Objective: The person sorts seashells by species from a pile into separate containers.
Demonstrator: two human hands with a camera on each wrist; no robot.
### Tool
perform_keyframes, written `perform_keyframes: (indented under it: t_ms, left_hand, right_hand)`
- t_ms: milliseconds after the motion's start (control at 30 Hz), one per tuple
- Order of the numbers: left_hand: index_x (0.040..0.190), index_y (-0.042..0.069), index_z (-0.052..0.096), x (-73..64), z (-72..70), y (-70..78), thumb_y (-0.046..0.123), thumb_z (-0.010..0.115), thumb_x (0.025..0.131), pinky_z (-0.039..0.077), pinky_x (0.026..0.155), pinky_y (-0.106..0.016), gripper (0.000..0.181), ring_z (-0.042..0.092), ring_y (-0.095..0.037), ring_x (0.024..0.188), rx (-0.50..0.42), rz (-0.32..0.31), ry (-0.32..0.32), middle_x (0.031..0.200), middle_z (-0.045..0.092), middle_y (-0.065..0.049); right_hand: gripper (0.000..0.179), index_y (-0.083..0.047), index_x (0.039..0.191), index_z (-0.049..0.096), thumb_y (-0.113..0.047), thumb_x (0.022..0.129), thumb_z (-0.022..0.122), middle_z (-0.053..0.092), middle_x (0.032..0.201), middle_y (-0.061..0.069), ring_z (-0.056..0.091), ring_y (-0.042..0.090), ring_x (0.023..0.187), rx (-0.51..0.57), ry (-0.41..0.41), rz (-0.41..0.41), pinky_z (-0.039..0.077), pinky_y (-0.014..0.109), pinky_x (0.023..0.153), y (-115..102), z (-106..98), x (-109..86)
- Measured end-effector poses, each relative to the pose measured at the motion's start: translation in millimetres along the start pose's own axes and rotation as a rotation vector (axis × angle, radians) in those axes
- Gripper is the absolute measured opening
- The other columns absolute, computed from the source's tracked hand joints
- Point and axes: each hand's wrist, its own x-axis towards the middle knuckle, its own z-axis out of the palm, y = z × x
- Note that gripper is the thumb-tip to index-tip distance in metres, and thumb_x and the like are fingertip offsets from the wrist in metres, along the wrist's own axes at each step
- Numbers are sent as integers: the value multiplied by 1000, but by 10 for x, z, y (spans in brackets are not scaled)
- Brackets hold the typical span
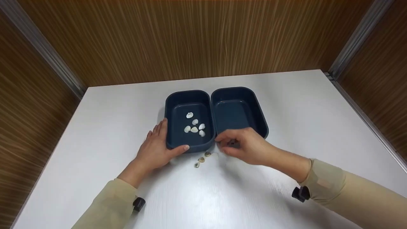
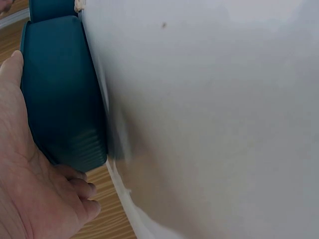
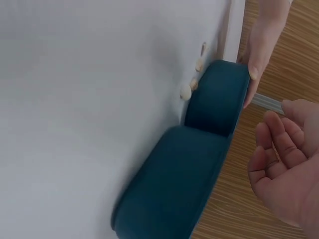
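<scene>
Two dark blue containers stand side by side. Several pale seashells (image 1: 194, 129) lie inside the left container (image 1: 178, 141). My left hand (image 1: 155, 148) rests against that container's near left corner, thumb along the front rim and straight fingers along the left wall. Over the near left corner of the right container (image 1: 260, 117) hovers my right hand (image 1: 244, 144). Its fingers (image 3: 284, 144) are loosely bent with nothing between them in the right wrist view. On the table before the containers lie several more shells, among them a brownish shell (image 1: 201, 159) and a white shell (image 3: 186, 92).
The white table (image 1: 127, 105) ends at a wood-grain panel (image 1: 203, 38) behind and panels on both sides. Both sleeves carry a small black device (image 1: 138, 204) at the cuff. A small dark speck (image 2: 164, 25) shows on the tabletop in the left wrist view.
</scene>
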Motion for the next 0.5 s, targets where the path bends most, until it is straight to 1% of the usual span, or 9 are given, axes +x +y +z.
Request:
perform_keyframes:
  t_ms: [267,500]
  left_hand:
    - [170,1,5,-7,3,-1,88,59,85,10,129,-57,132,15,-40,161,2,0,0,174,15,-24]
    - [170,1,5,-4,2,0,87,60,85,10,129,-58,132,16,-41,161,3,8,3,174,15,-24]
  right_hand:
    - [25,-4,121,75,-5,95,77,78,93,0,72,11,86,28,-77,13,63,43,78,65,174,-185]
    - [29,0,122,72,-1,94,77,77,90,-3,69,8,82,35,-107,30,62,40,75,169,315,-288]
